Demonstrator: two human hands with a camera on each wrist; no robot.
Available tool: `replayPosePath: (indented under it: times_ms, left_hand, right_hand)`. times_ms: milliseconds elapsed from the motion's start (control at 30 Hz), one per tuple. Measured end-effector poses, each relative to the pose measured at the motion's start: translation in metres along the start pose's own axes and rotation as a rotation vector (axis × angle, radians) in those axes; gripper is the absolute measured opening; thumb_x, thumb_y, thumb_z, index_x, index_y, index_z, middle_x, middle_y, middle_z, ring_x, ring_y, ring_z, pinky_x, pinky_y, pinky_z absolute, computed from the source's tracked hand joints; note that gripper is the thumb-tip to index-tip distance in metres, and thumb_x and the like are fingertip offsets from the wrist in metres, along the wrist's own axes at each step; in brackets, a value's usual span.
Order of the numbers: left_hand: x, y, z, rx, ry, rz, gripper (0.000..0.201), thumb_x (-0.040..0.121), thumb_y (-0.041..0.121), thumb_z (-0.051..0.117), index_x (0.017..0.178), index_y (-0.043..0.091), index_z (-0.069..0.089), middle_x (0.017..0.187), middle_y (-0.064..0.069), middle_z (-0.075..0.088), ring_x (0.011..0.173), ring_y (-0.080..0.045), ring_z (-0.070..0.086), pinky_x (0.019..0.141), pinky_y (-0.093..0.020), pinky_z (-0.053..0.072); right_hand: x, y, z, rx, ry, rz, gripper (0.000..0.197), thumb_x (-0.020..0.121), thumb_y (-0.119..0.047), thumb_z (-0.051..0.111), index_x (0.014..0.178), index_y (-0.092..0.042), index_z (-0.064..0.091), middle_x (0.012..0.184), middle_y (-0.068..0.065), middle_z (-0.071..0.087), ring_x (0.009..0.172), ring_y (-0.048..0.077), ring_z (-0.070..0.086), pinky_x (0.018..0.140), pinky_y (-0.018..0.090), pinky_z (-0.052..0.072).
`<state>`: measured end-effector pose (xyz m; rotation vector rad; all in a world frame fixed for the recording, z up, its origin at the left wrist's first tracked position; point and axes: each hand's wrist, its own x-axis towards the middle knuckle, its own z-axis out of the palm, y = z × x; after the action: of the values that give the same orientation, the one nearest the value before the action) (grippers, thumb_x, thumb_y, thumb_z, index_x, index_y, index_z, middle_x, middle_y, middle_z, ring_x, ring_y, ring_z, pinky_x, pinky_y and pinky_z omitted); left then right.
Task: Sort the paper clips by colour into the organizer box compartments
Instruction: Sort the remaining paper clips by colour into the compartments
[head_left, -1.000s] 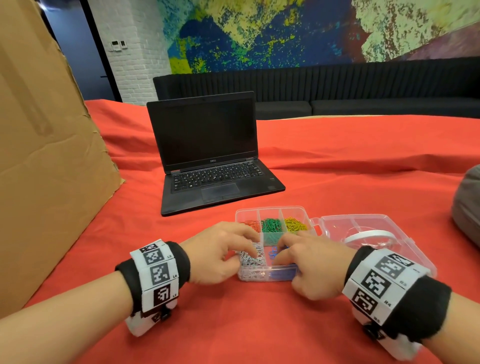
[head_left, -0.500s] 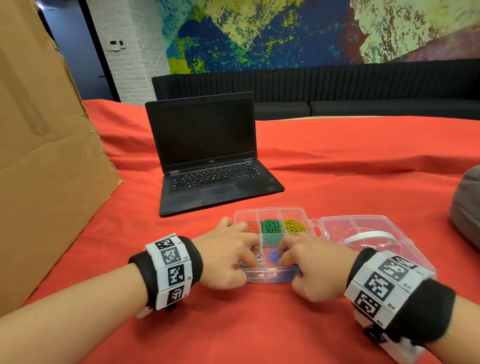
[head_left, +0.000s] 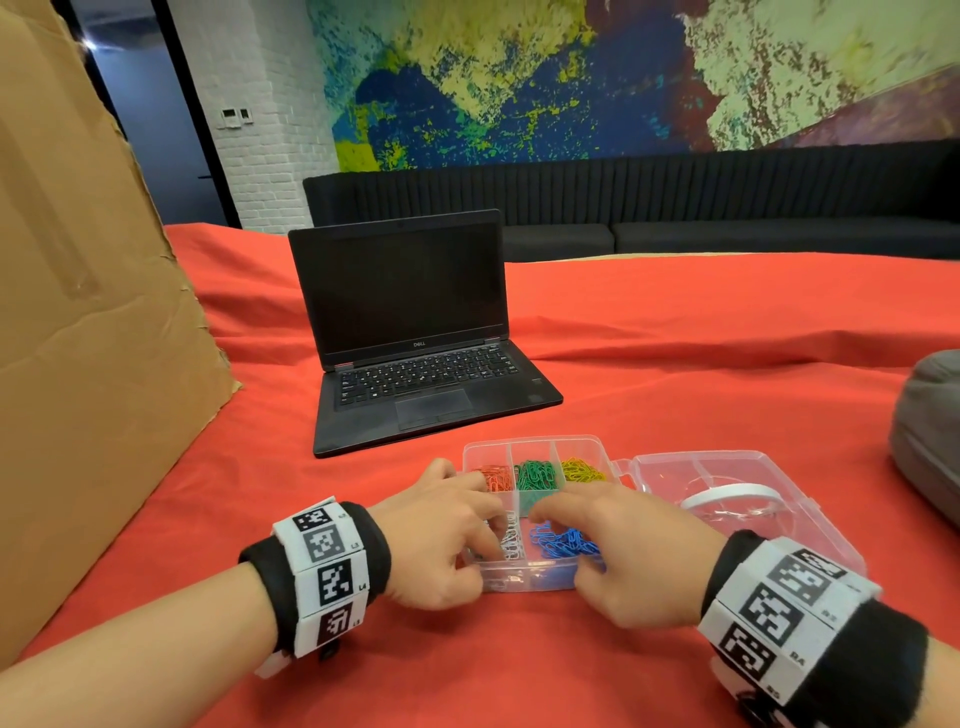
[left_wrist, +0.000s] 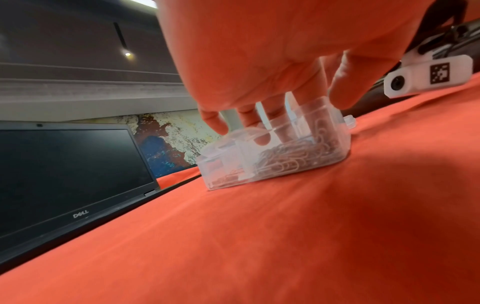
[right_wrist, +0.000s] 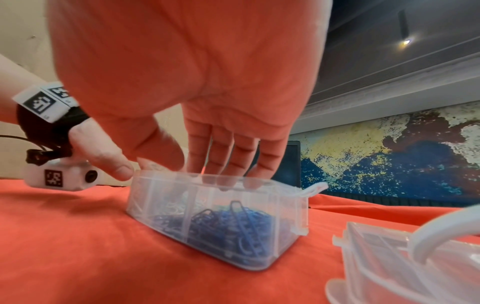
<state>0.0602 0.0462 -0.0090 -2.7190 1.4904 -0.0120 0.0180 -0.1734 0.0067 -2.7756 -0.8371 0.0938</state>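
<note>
Both hands are reaching palm-down into the clear organizer box (head_left: 540, 582) lying on the red-covered desk (head_left: 675, 374). The left hand (head_left: 441, 535) is dipping loosely curled fingers among white clips (head_left: 511, 540); the right hand (head_left: 623, 551) is spreading near-straight fingers over blue clips (head_left: 563, 543). Whether either grip is pinching a clip cannot be told. Farther off, a laptop (head_left: 415, 332) is reading "DELL".

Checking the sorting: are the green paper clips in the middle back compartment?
Yes, the green paper clips fill the middle back compartment of the clear plastic organizer box.

Grey cushion (head_left: 930, 441) cut off at right edge.
</note>
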Motion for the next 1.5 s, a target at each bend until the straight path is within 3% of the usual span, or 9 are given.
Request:
replayPosePath:
  times_ms: [133, 200, 367, 533, 667, 967, 1133, 1300, 1500]
  left_hand:
    - [-0.001, 0.002, -0.002, -0.043, 0.001, -0.013, 0.029, 0.073, 0.034, 0.045, 0.093, 0.03, 0.065, 0.088, 0.014, 0.049, 0.086, -0.01, 0.035, 0.079, -0.036, 0.024]
    - [0.001, 0.005, -0.001, 0.017, -0.015, -0.009, 0.026, 0.073, 0.037, 0.041, 0.084, 0.028, 0.063, 0.087, 0.011, 0.049, 0.085, -0.013, 0.038, 0.08, -0.039, 0.028]
    - [0.002, 0.003, -0.001, 0.076, 0.0, -0.016, 0.026, 0.069, 0.039, 0.037, 0.067, 0.021, 0.057, 0.085, 0.009, 0.047, 0.083, -0.013, 0.039, 0.079, -0.039, 0.03]
    - [0.001, 0.0, 0.002, 0.05, 0.019, -0.02, 0.03, 0.069, 0.04, 0.039, 0.068, 0.021, 0.061, 0.088, 0.01, 0.049, 0.086, -0.013, 0.041, 0.081, -0.039, 0.03]
    - [-0.002, -0.002, 0.003, 0.017, 0.038, -0.026, 0.031, 0.07, 0.041, 0.039, 0.068, 0.021, 0.062, 0.088, 0.01, 0.049, 0.088, -0.012, 0.041, 0.082, -0.038, 0.027]
    - [-0.004, -0.003, 0.005, -0.12, 0.028, -0.041, 0.024, 0.075, 0.034, 0.052, 0.089, 0.031, 0.071, 0.089, 0.015, 0.04, 0.094, -0.012, 0.036, 0.08, -0.031, 0.015]
    - [0.003, -0.001, 0.003, -0.055, -0.056, -0.065, 0.017, 0.073, 0.036, 0.047, 0.069, 0.025, 0.059, 0.089, 0.012, 0.041, 0.091, -0.012, 0.033, 0.08, -0.033, 0.018]
    - [0.001, -0.004, 0.003, -0.016, -0.043, -0.065, 0.024, 0.074, 0.038, 0.051, 0.068, 0.02, 0.065, 0.089, 0.008, 0.047, 0.092, -0.014, 0.038, 0.085, -0.039, 0.025]
    - [-0.002, -0.005, 0.001, -0.044, -0.031, -0.063, 0.028, 0.072, 0.039, 0.048, 0.072, 0.021, 0.069, 0.092, 0.008, 0.048, 0.094, -0.012, 0.038, 0.087, -0.039, 0.025]
  right_hand:
    - [0.001, 0.001, 0.004, -0.058, -0.018, -0.035, 0.061, 0.076, -0.021, 0.043, 0.134, -0.037, 0.044, 0.121, -0.009, 0.053, 0.114, 0.017, 0.051, 0.094, 0.037, 0.046]
    - [0.0, 0.003, 0.008, -0.113, -0.035, -0.052, 0.051, 0.077, -0.019, 0.043, 0.125, -0.032, 0.053, 0.119, -0.008, 0.052, 0.112, 0.02, 0.05, 0.094, 0.037, 0.045]
    - [-0.001, 0.005, 0.013, -0.087, -0.025, -0.036, 0.044, 0.078, -0.016, 0.043, 0.117, -0.029, 0.057, 0.12, -0.009, 0.049, 0.112, 0.018, 0.048, 0.093, 0.035, 0.044]
    - [0.004, 0.002, 0.011, -0.044, 0.005, -0.029, 0.061, 0.073, -0.019, 0.039, 0.131, -0.037, 0.046, 0.118, -0.012, 0.048, 0.111, 0.017, 0.051, 0.089, 0.038, 0.048]
    - [0.006, 0.001, 0.01, -0.123, -0.015, -0.075, 0.061, 0.077, -0.013, 0.042, 0.132, -0.038, 0.047, 0.121, -0.014, 0.05, 0.115, 0.018, 0.049, 0.09, 0.038, 0.047]
    - [0.005, -0.005, 0.005, -0.185, -0.049, -0.08, 0.061, 0.083, -0.012, 0.044, 0.138, -0.038, 0.041, 0.13, -0.017, 0.045, 0.122, 0.016, 0.042, 0.094, 0.032, 0.042]
    - [0.01, -0.006, 0.007, -0.263, -0.069, -0.109, 0.059, 0.08, -0.012, 0.047, 0.135, -0.032, 0.047, 0.123, -0.011, 0.051, 0.111, 0.022, 0.045, 0.093, 0.036, 0.042]
    - [0.013, -0.008, 0.005, -0.36, -0.065, -0.127, 0.047, 0.083, -0.015, 0.048, 0.128, -0.027, 0.053, 0.122, -0.01, 0.052, 0.112, 0.022, 0.044, 0.088, 0.034, 0.04]
    - [0.017, -0.015, 0.001, -0.502, -0.09, -0.167, 0.04, 0.082, -0.019, 0.049, 0.121, -0.021, 0.057, 0.112, -0.006, 0.053, 0.103, 0.022, 0.044, 0.074, 0.032, 0.03]
